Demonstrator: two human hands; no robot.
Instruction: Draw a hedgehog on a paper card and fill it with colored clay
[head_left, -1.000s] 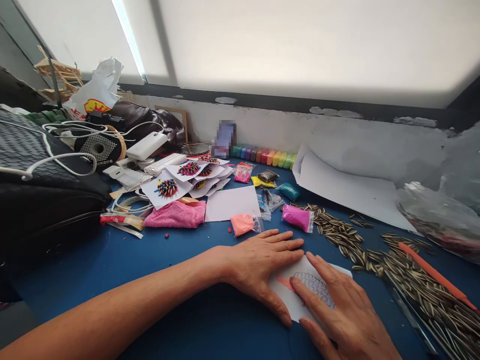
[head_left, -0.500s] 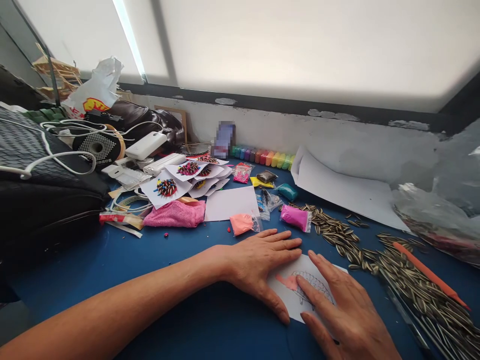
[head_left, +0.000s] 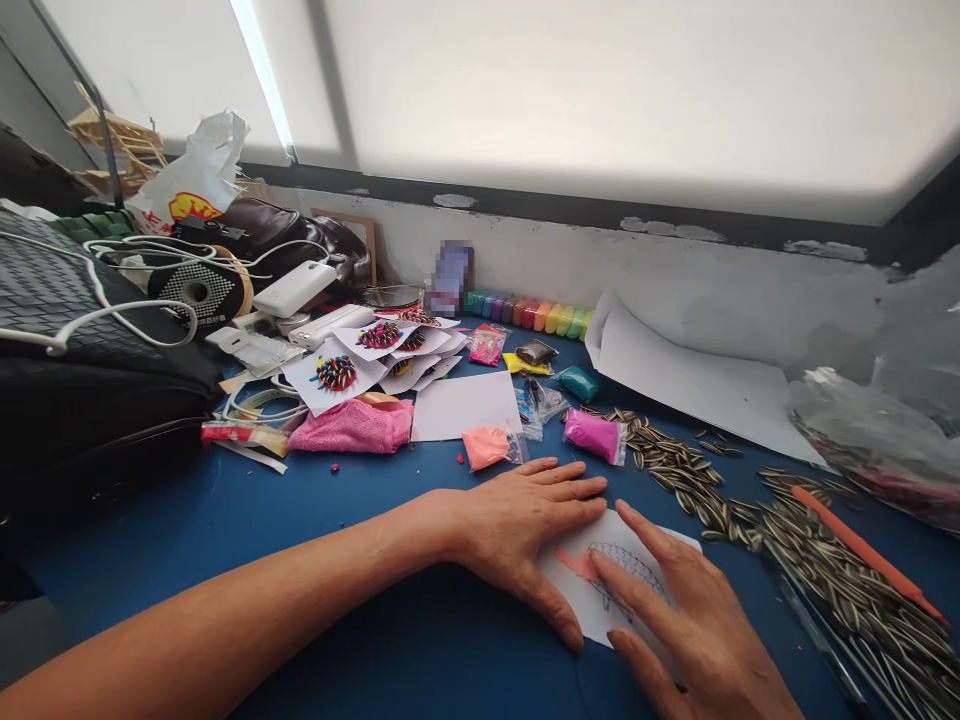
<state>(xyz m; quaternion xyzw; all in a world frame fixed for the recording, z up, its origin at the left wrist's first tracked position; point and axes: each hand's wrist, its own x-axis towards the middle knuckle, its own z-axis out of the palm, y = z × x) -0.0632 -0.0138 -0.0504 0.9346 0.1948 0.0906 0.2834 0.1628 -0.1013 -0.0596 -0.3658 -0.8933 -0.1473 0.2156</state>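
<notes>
A white paper (head_left: 589, 618) with a black line drawing lies on the blue table at the lower right. Salmon-pink clay (head_left: 576, 563) is spread over one end of the drawing. My left hand (head_left: 525, 535) rests flat with fingers spread, its thumb and palm edge on the paper's left side. My right hand (head_left: 686, 620) comes over the paper from the right, fingers apart. Its index fingertip touches the clay's edge, and the hand covers part of the drawing. Just beyond my left hand lies an opened bag of salmon-pink clay (head_left: 486, 447).
Sunflower seeds (head_left: 840, 570) lie heaped at the right with an orange stick tool (head_left: 862, 550). Behind are a magenta clay bag (head_left: 595, 434), a blank paper (head_left: 465, 408) and a pink cloth (head_left: 352, 426). Finished seed pictures (head_left: 334, 374) are stacked left of centre, near a black bag (head_left: 97, 400).
Both hands keep almost the same place on the paper. The whole view has shifted very slightly; the right index fingertip still touches the pink clay.
</notes>
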